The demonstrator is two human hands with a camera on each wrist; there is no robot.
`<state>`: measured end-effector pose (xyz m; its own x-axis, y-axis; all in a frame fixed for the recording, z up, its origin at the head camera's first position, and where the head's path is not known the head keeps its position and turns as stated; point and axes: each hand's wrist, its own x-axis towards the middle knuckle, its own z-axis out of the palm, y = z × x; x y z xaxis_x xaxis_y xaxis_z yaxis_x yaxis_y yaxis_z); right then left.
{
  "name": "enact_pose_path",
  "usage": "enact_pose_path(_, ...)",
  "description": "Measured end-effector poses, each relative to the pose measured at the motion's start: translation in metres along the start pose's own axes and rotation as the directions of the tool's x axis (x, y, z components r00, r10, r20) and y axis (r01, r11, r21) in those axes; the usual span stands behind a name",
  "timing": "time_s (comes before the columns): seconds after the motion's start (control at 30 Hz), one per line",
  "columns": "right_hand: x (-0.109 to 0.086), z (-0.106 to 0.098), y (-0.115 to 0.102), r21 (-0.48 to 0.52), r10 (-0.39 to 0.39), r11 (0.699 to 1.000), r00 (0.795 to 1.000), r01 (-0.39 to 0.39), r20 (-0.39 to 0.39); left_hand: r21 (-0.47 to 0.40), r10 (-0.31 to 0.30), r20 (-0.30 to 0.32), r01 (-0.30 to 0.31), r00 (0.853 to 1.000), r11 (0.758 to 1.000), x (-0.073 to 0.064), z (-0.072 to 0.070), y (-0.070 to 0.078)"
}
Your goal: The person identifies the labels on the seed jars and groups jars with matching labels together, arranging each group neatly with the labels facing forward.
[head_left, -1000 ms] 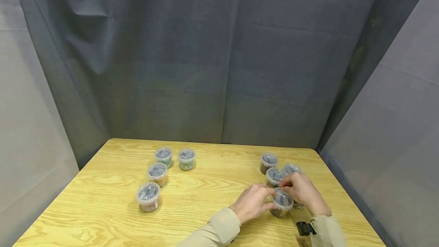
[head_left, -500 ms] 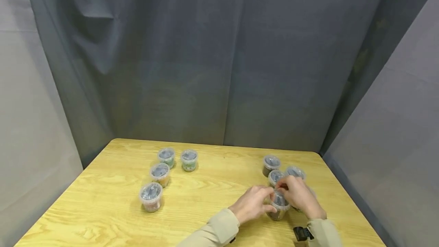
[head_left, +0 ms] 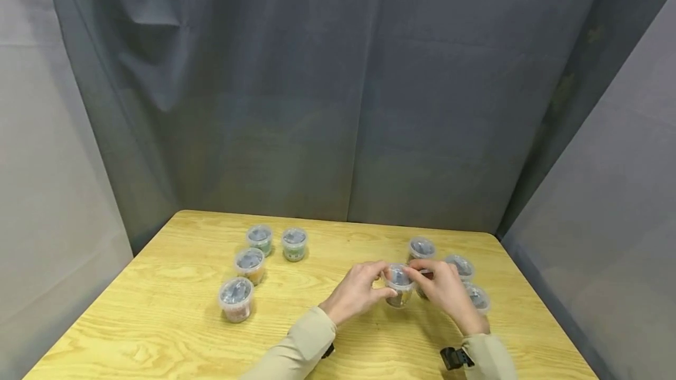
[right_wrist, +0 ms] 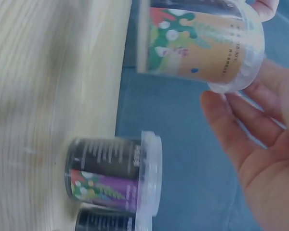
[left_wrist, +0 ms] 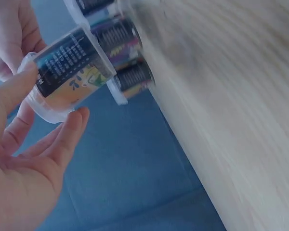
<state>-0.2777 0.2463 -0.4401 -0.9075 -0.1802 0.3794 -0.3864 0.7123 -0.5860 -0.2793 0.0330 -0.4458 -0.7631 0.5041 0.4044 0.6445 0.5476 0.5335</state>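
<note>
A small clear plastic tub point(head_left: 399, 296) with a see-through lid is between my two hands, upright in the head view. Its black and orange label point(left_wrist: 70, 67) faces the left wrist camera. My left hand point(head_left: 355, 292) grips the lid's rim from the left, thumb nearest me. From the right, my right hand point(head_left: 449, 293) pinches the same rim with thumb and fingers. Background shows between the tub's base and the wooden table in the right wrist view, so it is raised a little. The right hand partly hides another tub point(head_left: 422, 293) behind it.
Several similar lidded tubs stand at the right, among them a back one point(head_left: 422, 247), a middle one point(head_left: 460, 267) and a front one point(head_left: 478, 298). Another group, including a pinkish tub point(head_left: 236, 301), stands at the left of the table point(head_left: 158, 321). A dark curtain point(head_left: 274, 104) hangs behind.
Both hands have carried the tub leftward and slightly away from the front of the right-hand group. The front right tub, earlier mostly covered, now shows beside the right wrist.
</note>
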Motion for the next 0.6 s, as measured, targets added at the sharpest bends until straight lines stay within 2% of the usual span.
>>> enact_pose_path(0.33, 0.004, 0.017, -0.01, 0.155, -0.131, 0.979, 0.991, 0.13, -0.005, -0.035, -0.013, -0.067, 0.011, 0.998, 0.999, -0.011, -0.02, -0.019)
enact_pose_path(0.6, 0.008, 0.028, -0.018, 0.116, -0.199, 0.971, 0.976, 0.208, -0.087, -0.106, -0.023, -0.109, 0.011, 0.994, 0.994, -0.015, -0.026, -0.025)
